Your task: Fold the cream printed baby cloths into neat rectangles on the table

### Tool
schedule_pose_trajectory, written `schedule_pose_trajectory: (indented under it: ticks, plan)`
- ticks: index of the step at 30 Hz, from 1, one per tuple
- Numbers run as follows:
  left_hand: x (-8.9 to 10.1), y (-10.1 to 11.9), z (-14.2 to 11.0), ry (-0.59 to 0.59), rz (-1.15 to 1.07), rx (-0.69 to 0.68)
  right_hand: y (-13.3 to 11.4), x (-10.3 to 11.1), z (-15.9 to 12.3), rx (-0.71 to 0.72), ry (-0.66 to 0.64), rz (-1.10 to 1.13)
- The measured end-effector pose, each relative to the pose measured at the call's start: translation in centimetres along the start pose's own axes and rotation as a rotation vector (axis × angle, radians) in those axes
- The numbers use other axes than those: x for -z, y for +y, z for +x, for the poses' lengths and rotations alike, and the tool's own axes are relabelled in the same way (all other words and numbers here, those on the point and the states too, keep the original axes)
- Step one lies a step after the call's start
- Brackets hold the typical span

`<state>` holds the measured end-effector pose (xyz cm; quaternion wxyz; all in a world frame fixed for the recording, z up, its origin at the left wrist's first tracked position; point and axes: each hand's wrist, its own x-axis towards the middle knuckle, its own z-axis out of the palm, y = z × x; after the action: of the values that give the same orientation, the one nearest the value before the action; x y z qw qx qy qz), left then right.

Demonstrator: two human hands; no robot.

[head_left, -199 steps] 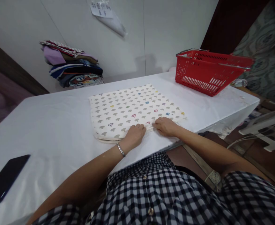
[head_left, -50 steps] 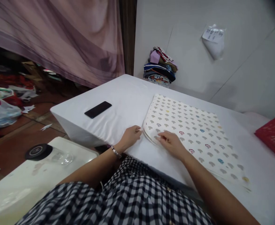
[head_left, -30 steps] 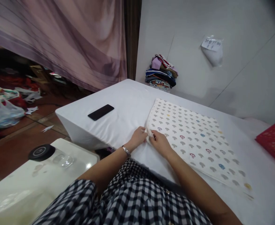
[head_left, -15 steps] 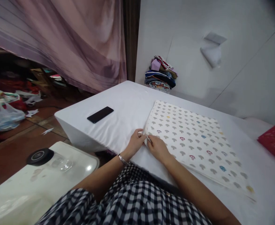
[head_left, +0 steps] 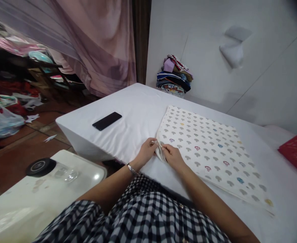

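A folded white cloth printed with grey mushrooms and a few coloured ones lies flat on the white-covered table. At its near left corner my left hand, with a bracelet on the wrist, pinches the layered edge. Close beside it, my right hand grips the same corner between thumb and fingers, and the layers there are lifted and parted a little. The fingertips partly hide the bunched fabric.
A black phone rests on the table's left part. Folded clothes are stacked by the wall. A red basket stands at the right edge. At lower left, a cream surface bears a clear jar with a black lid.
The cloth's corner is now pulled up and spread more between my hands. My right hand has shifted slightly to the right. The view has tilted a little.
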<state>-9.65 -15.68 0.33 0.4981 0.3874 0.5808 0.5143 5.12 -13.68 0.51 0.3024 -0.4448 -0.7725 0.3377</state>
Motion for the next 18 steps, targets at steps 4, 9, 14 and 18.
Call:
schedule_pose_trajectory:
  ticks: [4, 9, 14, 18]
  plan:
    - [-0.04, -0.25, -0.07, 0.002, 0.048, -0.039, 0.18, -0.19, -0.06, -0.053, 0.050, 0.069]
    - [0.20, -0.28, 0.06, -0.016, 0.214, -0.051, 0.23, -0.34, 0.13, -0.046, 0.108, 0.061]
    - [0.39, 0.06, 0.28, -0.065, 0.364, -0.073, 0.27, -0.39, 0.15, -0.050, 0.071, 0.081]
    - [0.49, 0.22, -0.01, -0.050, 0.318, -0.070, 0.08, -0.32, 0.13, -0.068, 0.146, 0.048]
